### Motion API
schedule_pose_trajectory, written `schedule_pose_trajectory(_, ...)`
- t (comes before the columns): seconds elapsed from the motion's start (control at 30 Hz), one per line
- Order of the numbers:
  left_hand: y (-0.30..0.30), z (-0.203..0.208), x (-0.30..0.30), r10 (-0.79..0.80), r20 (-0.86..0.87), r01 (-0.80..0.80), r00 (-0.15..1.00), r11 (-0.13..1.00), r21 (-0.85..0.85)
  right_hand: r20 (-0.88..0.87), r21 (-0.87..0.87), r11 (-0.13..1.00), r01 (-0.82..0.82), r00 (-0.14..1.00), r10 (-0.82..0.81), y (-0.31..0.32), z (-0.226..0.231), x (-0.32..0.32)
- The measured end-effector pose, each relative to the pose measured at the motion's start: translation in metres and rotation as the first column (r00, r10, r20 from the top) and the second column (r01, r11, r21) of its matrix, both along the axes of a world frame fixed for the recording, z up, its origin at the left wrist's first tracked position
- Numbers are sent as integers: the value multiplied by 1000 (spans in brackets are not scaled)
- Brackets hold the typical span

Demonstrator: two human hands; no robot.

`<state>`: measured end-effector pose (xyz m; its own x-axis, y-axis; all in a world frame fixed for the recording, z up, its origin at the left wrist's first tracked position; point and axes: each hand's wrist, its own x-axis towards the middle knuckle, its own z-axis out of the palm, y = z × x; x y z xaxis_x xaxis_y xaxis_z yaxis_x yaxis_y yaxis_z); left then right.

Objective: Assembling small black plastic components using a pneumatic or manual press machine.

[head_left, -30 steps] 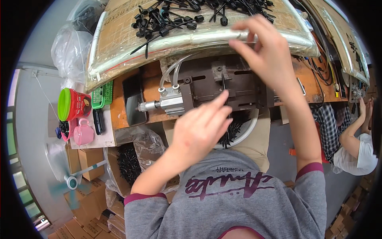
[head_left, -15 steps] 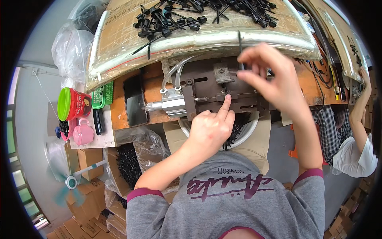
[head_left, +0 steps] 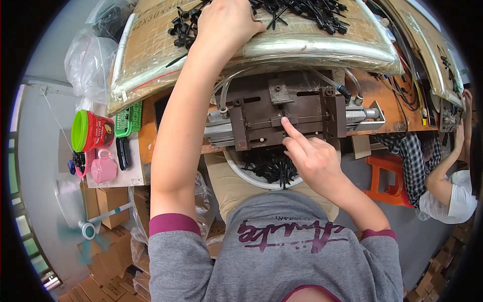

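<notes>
My left hand (head_left: 227,22) reaches over the pile of black plastic pieces (head_left: 322,15), which have thin stems and ridged heads. Its fingertips are cut off or hidden, so I cannot tell whether it grips one. My right hand (head_left: 317,158) has its index finger stretched out, the tip on the small middle block of a dark metal fixture (head_left: 261,132). No object shows in that hand. A thin black stem (head_left: 283,109) lies between this block and the grey clamp block (head_left: 279,91). Silver air cylinders (head_left: 356,117) flank the fixture.
A round white basket (head_left: 236,168) of black pieces sits at my lap. The pile lies on plastic-wrapped cardboard (head_left: 146,55). At left are a red tub (head_left: 95,132), a pink cup (head_left: 104,168) and a green basket (head_left: 130,120). Another person's arm (head_left: 448,163) works at right.
My left hand has left the fixture and reached up to the pile. My right hand, which held a thin black piece in the air, has come down with its index finger on the middle block.
</notes>
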<state>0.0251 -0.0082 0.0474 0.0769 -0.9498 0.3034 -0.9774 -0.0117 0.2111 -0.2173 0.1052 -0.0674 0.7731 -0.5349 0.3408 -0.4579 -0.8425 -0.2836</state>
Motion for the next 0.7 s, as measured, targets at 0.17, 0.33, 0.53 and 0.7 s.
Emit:
schedule_pose_trajectory(0.17,37,17,3,-126,-470,-11,873,960,-279,-69,-28,1000,5,998,-7,-3,6,3)
schedule_pose_trajectory(0.33,112,17,19,-224,-453,-5,863,892,-451,116,215,969,-121,988,98,-44,50,21)
schedule_pose_trajectory(0.53,167,-21,-10,-244,-230,106,942,866,-489,450,-160,985,71,893,9,-145,82,134)
schedule_pose_trajectory(0.7,198,-42,-36,-269,-311,145,912,918,-368,102,-224,967,126,989,-105,-138,82,234)
